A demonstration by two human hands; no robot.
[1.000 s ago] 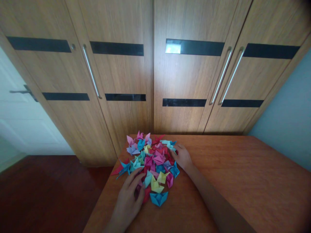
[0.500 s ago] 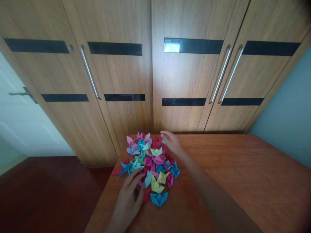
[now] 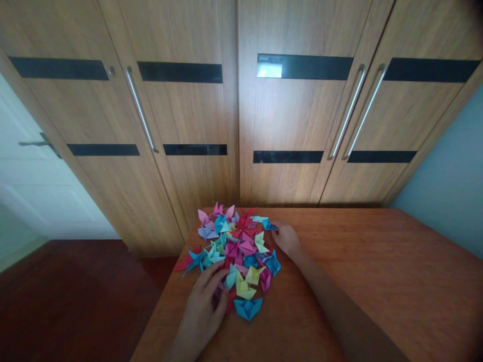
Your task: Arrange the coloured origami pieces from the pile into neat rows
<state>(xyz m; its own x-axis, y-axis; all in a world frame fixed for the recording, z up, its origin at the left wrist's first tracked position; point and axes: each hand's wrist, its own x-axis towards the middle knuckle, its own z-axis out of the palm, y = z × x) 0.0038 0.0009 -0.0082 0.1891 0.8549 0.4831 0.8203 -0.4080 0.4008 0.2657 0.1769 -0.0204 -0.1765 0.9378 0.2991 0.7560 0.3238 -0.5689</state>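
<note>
Several folded paper pieces in many colours lie heaped on the wooden table. My left hand rests at the near left of the heap, its fingers curved around a purple piece that they partly hide. At the far right of the heap, my right hand has its fingertips closed on a blue paper piece. A light-blue piece lies just left of it. Near the front sit a blue folded piece and a yellow one.
Behind the table stands a wooden wardrobe with black strips and long metal handles. A white door is on the left, over a dark red floor. A pale blue wall rises at the right.
My right hand has moved right and nearer from the heap's far edge, with the blue piece now at its fingertips. A pale green piece has turned. My left hand has hardly moved.
</note>
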